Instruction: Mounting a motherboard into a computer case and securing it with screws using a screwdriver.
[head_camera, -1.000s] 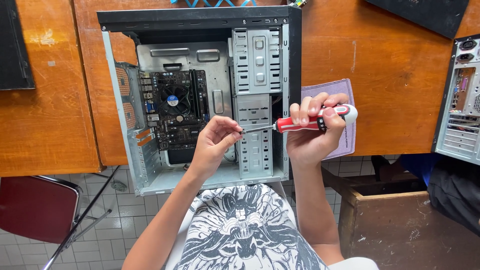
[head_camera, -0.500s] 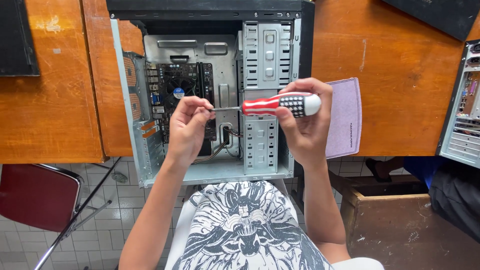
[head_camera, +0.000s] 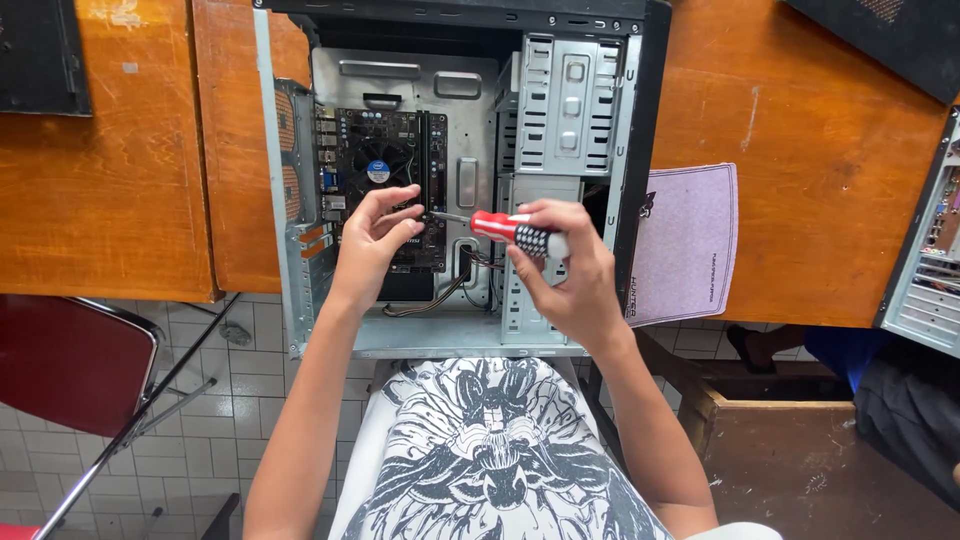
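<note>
An open desktop computer case (head_camera: 285, 200) lies on its side on a wooden table, its dark motherboard (head_camera: 385, 160) exposed. My right hand (head_camera: 565, 275) grips a red, black and white screwdriver (head_camera: 515, 232) that points left, its metal tip reaching the motherboard's right edge. My left hand (head_camera: 372, 240) hovers over the board's lower part with fingers spread, fingertips close to the screwdriver tip. Whether it holds a small screw cannot be seen. Cables (head_camera: 440, 295) run below the board.
A pale purple mouse pad (head_camera: 685, 245) lies right of the case. Another open case (head_camera: 925, 260) sits at the far right edge. A red chair (head_camera: 70, 365) stands lower left, a wooden box (head_camera: 800, 440) lower right. The table (head_camera: 110, 190) extends left.
The screwdriver has moved left and down into the case, its tip now at the motherboard. My left hand has opened and shifted onto the board.
</note>
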